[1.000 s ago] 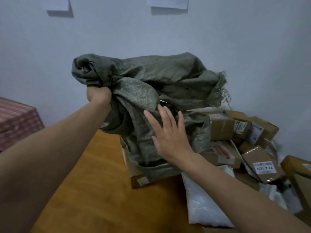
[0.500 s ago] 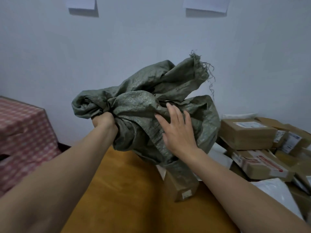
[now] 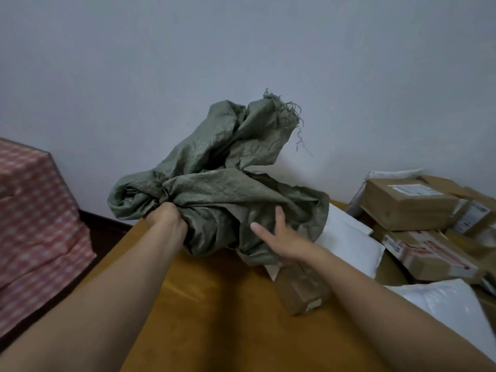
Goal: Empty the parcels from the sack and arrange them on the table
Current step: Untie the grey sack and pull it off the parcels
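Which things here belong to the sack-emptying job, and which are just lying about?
Job: green sack, bunched in the left hand, right hand flat against it; small brown box on the table below it; stacked cardboard parcels; white mailers; wooden table.
Lying about: red checked cover at left, off the table.

Left forearm (image 3: 107, 291) and right forearm (image 3: 375, 304) bare along all the length in view. Left hand (image 3: 165, 216) and right hand (image 3: 281, 238) bare as well.
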